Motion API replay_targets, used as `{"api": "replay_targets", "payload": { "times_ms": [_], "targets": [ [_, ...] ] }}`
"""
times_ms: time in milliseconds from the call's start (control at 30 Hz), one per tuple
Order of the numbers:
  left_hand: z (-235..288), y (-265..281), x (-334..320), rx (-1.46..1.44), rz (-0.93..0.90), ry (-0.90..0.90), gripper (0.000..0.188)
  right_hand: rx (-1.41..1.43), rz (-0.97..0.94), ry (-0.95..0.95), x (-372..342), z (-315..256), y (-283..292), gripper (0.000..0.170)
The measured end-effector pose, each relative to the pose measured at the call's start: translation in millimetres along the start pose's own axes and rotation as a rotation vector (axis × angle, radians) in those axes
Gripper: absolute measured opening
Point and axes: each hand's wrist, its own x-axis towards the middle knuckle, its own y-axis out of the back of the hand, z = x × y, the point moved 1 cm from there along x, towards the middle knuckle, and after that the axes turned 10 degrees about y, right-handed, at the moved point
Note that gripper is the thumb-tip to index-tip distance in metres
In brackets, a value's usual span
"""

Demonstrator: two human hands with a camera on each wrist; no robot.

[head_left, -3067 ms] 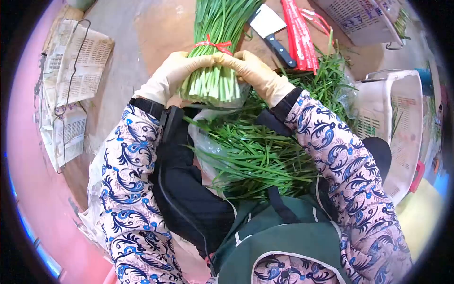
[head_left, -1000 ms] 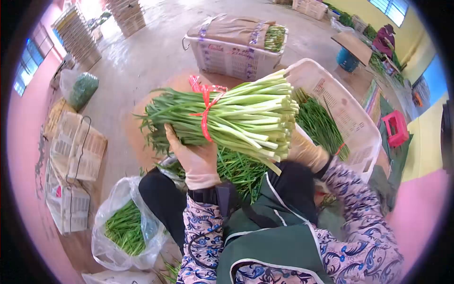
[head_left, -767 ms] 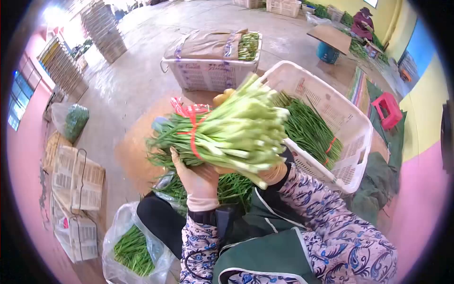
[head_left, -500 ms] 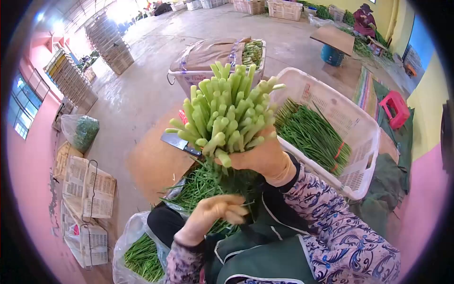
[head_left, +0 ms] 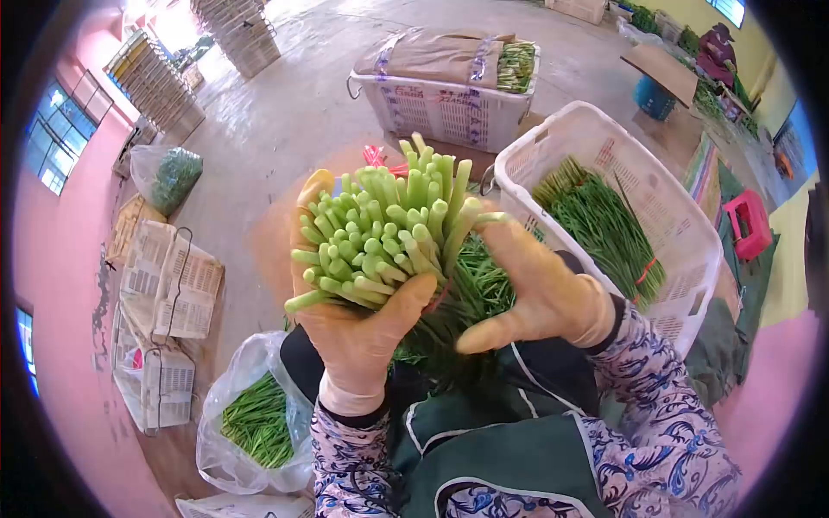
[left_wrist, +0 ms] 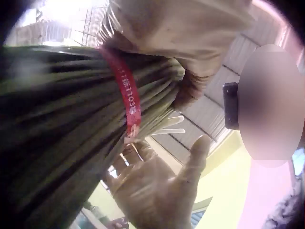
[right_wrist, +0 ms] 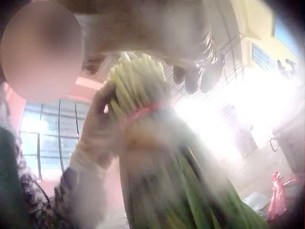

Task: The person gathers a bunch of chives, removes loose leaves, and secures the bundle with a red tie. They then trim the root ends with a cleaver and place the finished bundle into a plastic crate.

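A thick bundle of garlic chives [head_left: 376, 233] stands tilted in front of the chest, its pale cut ends facing the head camera. My gloved left hand [head_left: 358, 337] grips it from the left, thumb across the front of the stems. To the right, my gloved right hand [head_left: 553, 289] is spread, thumb and fingers apart, fingertips close beside the stems. In the left wrist view, a red printed band [left_wrist: 126, 90] circles the bundle, and the open right hand [left_wrist: 157, 191] shows below it. The leaf ends are mostly hidden in the head view.
A white crate [head_left: 699, 233] holding banded chives stands at right; a packed crate [head_left: 440, 108] is behind. Loose chives fill a plastic bag [head_left: 255, 414] at lower left. Red ties [head_left: 376, 157] lie beyond the bundle. Another person [head_left: 717, 56] sits far right.
The bundle has been lifted from the board and swung from lying sideways to cut ends up. The left hand let go and took hold again; the right hand released its grip and opened.
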Motion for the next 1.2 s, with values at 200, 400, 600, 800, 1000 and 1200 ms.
{"api": "replay_targets", "payload": {
  "times_ms": [200,400,600,800,1000,1200],
  "targets": [
    [-3,-11,-3,0.144,-0.288,-0.096,0.103,0.538,0.521,-0.083,33,-11,-4,0.098],
    [19,-10,-5,0.043,-0.347,0.032,0.101,0.757,0.446,-0.007,60,-36,11,0.078],
    [52,-17,-26,-0.234,-0.38,0.315,0.068,0.385,0.098,0.399,63,-38,44,0.056],
    [62,1,1,-0.168,-0.592,0.638,0.1,0.38,0.108,0.523,67,-45,34,0.057],
    [65,0,-9,0.401,-0.706,0.117,0.113,0.151,0.163,0.297,63,-69,27,0.054],
    [68,-6,-21,0.379,-0.706,-0.021,0.105,0.027,0.05,0.335,62,-80,21,0.042]
  ]
}}
